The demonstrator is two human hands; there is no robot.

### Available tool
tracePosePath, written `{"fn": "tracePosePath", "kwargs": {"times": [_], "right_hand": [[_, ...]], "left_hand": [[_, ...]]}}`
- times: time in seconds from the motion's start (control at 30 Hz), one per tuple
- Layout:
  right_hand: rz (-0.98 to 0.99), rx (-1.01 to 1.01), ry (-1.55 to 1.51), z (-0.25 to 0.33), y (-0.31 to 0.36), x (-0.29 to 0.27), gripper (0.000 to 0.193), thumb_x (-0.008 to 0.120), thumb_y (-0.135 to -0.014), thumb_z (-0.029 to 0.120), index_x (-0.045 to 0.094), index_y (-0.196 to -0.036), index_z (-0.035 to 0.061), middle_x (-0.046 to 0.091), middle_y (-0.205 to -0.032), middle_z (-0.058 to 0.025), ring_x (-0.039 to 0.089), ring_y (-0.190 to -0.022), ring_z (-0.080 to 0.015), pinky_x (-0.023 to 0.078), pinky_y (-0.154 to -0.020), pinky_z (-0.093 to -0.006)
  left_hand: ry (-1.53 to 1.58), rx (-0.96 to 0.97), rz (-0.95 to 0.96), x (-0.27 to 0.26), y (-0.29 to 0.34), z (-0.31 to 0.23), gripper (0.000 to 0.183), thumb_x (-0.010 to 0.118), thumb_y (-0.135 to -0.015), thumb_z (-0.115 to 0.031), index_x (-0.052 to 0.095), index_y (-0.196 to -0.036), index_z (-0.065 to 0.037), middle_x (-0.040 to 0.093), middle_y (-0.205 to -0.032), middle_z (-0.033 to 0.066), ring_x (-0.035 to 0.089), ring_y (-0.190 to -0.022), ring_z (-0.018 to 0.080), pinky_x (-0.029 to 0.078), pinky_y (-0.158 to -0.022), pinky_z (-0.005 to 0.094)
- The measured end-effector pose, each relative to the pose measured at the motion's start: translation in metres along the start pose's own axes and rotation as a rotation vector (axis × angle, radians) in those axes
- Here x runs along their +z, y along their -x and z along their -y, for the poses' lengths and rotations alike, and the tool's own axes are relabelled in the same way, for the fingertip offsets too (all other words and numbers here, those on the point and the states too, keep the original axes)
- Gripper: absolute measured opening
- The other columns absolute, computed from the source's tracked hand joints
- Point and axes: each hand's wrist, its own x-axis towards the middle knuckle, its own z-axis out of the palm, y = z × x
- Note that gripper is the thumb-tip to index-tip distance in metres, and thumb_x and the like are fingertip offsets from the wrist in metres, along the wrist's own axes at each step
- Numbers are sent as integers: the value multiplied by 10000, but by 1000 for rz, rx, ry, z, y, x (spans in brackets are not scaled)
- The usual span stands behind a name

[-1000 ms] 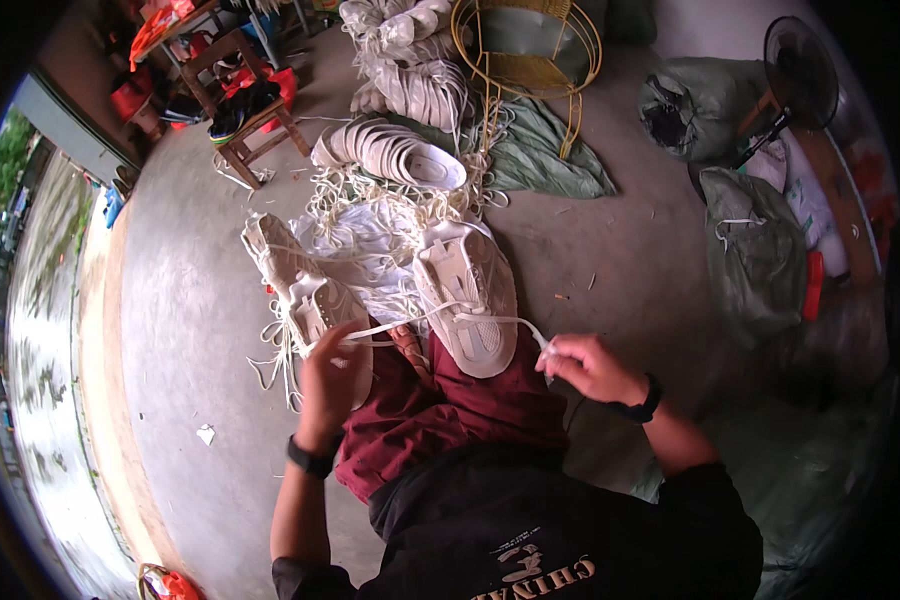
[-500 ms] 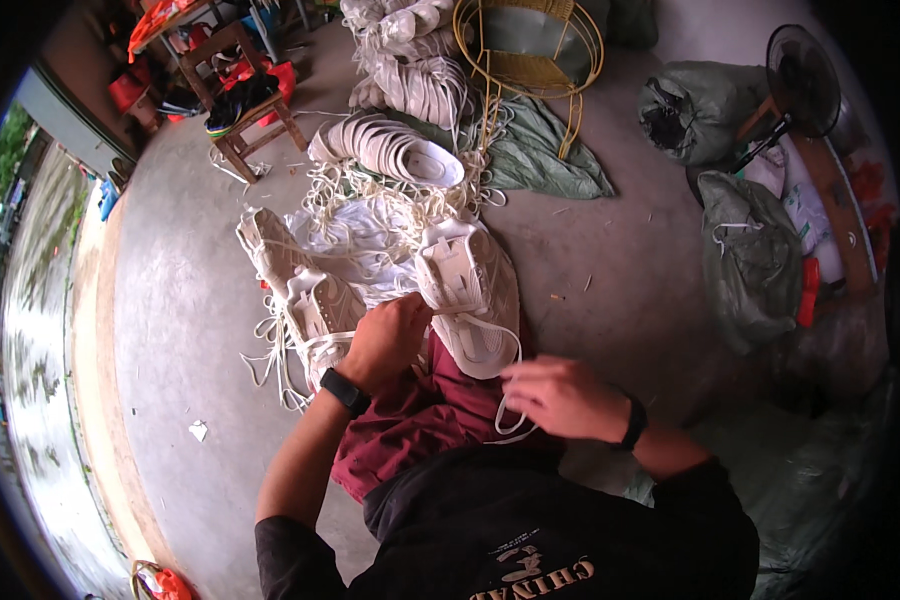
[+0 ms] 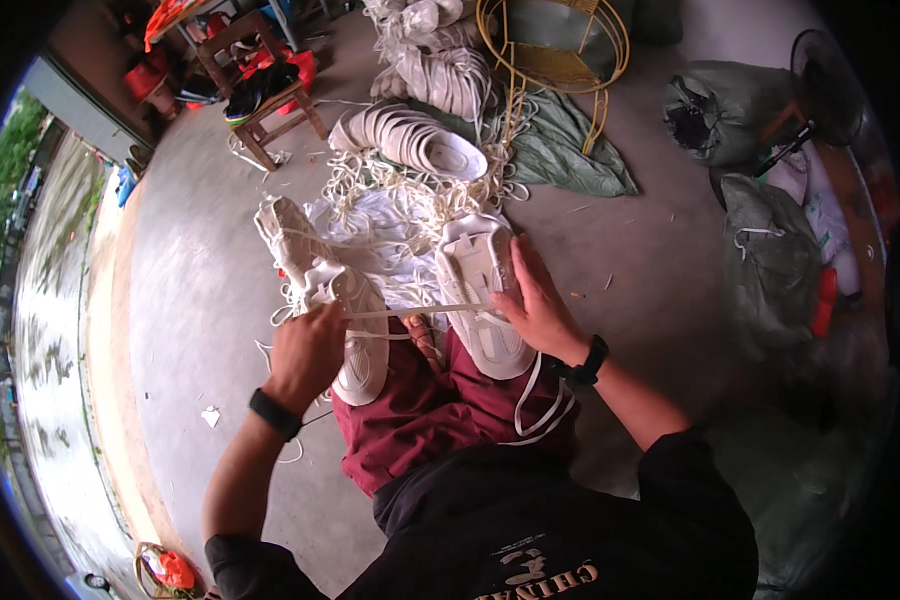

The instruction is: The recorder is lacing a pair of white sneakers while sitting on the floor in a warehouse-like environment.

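A beige sneaker (image 3: 485, 335) rests toe toward me on my right thigh. My right hand (image 3: 543, 305) grips its outer side, thumb near the lace holes and fingers along the edge. From that shoe a flat cream shoelace (image 3: 420, 313) stretches tight to my left hand (image 3: 308, 350), which is closed in a fist on it. Under and beside the left fist lies a second beige sneaker (image 3: 362, 365) on my left thigh. Another lace end (image 3: 537, 395) hangs loose beside my right knee. Farther off, a third sneaker (image 3: 288, 232) lies on its side.
A tangle of loose laces (image 3: 370, 195) spreads on white cloth past my knees, with a row of nested shoe uppers (image 3: 390, 138) behind. A yellow frame chair (image 3: 515, 60) stands on green sheeting. Green sacks (image 3: 760, 265) and a fan (image 3: 827, 85) are at right, a wooden chair (image 3: 270, 105) at far left.
My left hand has moved left, drawing the lace out taut from the shoe. The right hand has moved up from the loose lace onto the shoe's side.
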Motion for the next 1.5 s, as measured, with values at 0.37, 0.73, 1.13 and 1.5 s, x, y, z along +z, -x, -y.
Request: {"fn": "tracePosePath", "kwargs": {"times": [0.37,0.73,1.13,1.5], "right_hand": [[43,-61,-67,17,-1,5,768,607,-906,213,156,-1467,-57,199,-1507,-283,201,-1411,-393,191,-1149,-416],[90,-31,-165,57,18,-2,744,543,-940,201,95,-1486,-33,156,-1533,-258,166,-1426,-381,166,-1152,-424],[125,-51,-110,79,36,0,729,485,-967,212,34,-1501,4,44,-1570,-206,52,-1456,-326,80,-1169,-410],[154,-15,-107,99,41,8,743,504,-951,178,34,-1493,-18,57,-1562,-225,68,-1450,-355,88,-1169,-427]], "left_hand": [[-209,-426,-105,-97,122,164,129,503,-907,-134,570,-851,-39,631,-821,167,606,-789,388,485,-666,476],[-564,-846,71,-174,241,239,335,432,-930,-266,668,-857,-39,671,-855,231,651,-810,407,515,-760,504],[-601,-1010,194,-191,317,259,310,417,-904,-221,674,-939,-49,683,-941,203,663,-891,358,523,-789,457],[-627,-1113,-25,-202,366,287,201,487,-841,-145,634,-940,-51,678,-925,209,665,-875,350,524,-759,455]]}}
